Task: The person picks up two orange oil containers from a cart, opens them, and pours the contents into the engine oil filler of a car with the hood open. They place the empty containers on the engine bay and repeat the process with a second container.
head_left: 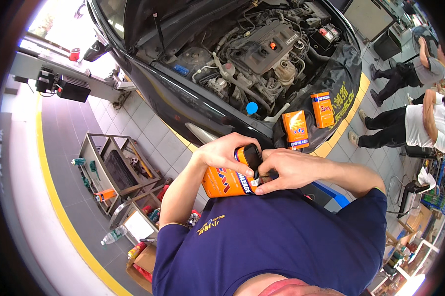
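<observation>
Navy cloth of the wearer's shirt [281, 246] lies nearest, and just beyond its chest is the left hand [225, 150], wrapped over an orange can [222, 182]. That can sits below the left hand's palm and just beside the right hand [294, 170], its dark end [251, 155] between the two hands.

The work looks to be at an early stage: the can seems to be getting opened or checked at its end, and nothing is seen flowing from it. Ahead of the right hand and well apart from it, the engine cover [254, 52] lies exposed, with a red-orange cap [273, 45] that appears to be in place. Pouring, if that is the purpose, would be left to do. Beyond the right hand, a second orange can [295, 127] and a third orange can [322, 111] rest on a black protective cover [348, 69]; whether they are full or used, I cannot tell.

Both elbows bend outward. The left forearm [180, 197] rises beside the can, its wrist bent so the fingers close around the can and steady it. The right forearm [350, 175] comes inward from the side, fingers curled and thumb angled toward the can's end; whether they pinch a closure or merely press there, I cannot tell.
</observation>
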